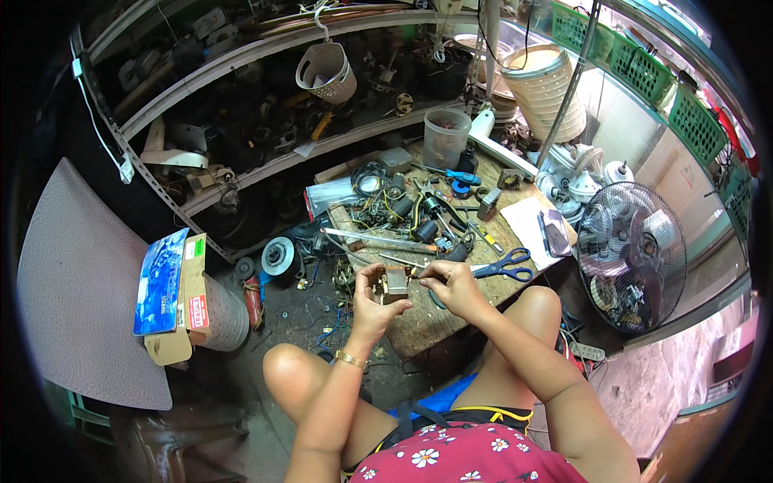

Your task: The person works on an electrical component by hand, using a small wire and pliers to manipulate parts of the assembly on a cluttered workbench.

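Evidently braced for close work: left hand (372, 299) grips a small brown boxy part (394, 284), fingers curled round it. Right hand (451, 286) pinches at its top edge, thumb and forefinger closed. Blue-handled scissors (506, 266) lie just beyond the right fingertips on the wooden bench (419, 326).

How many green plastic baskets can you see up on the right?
3. One green basket hangs near the top, a second just right of it, and a third lower along the right wall. More may be hidden past the picture's rim.
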Tool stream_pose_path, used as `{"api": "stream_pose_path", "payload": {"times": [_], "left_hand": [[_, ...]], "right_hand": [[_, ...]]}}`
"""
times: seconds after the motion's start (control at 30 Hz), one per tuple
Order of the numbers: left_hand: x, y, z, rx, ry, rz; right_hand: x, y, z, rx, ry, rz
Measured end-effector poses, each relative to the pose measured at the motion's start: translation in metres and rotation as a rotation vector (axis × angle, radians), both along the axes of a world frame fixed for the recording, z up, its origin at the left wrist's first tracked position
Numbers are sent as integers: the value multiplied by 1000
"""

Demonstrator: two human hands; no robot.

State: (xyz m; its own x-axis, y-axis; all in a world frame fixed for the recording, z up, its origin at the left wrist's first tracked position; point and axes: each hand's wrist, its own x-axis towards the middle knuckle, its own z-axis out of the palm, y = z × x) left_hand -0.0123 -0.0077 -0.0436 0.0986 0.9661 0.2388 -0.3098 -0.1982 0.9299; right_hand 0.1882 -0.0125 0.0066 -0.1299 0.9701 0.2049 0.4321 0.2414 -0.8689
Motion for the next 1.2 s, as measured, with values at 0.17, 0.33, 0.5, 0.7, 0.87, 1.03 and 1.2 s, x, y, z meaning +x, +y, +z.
{"api": "stream_pose_path", "payload": {"times": [0.17, 0.33, 0.5, 0.7, 0.87, 1.03, 1.2], "left_hand": [[-3, 3, 4, 48, 56, -42], [-3, 3, 7, -64, -4, -142], [-5, 6, 16, -112, -2, -238], [-4, 15, 38, 42, 180, -189], [-12, 26, 83, 240, 601, -93], [-7, 29, 112, 389, 680, -105], [-17, 37, 110, 425, 631, -56]], "right_hand": [[-8, 5, -4, 142, -1, 146], [-19, -4, -26, 17, 144, -2], [-21, -1, -60, -46, 468, -35], [-14, 14, -56, 7, 324, -125], [-22, 18, 39, 471, -105, 10], [-38, 28, 47, 450, 60, 9], [-50, 36, 61, 489, 59, 31]]}}
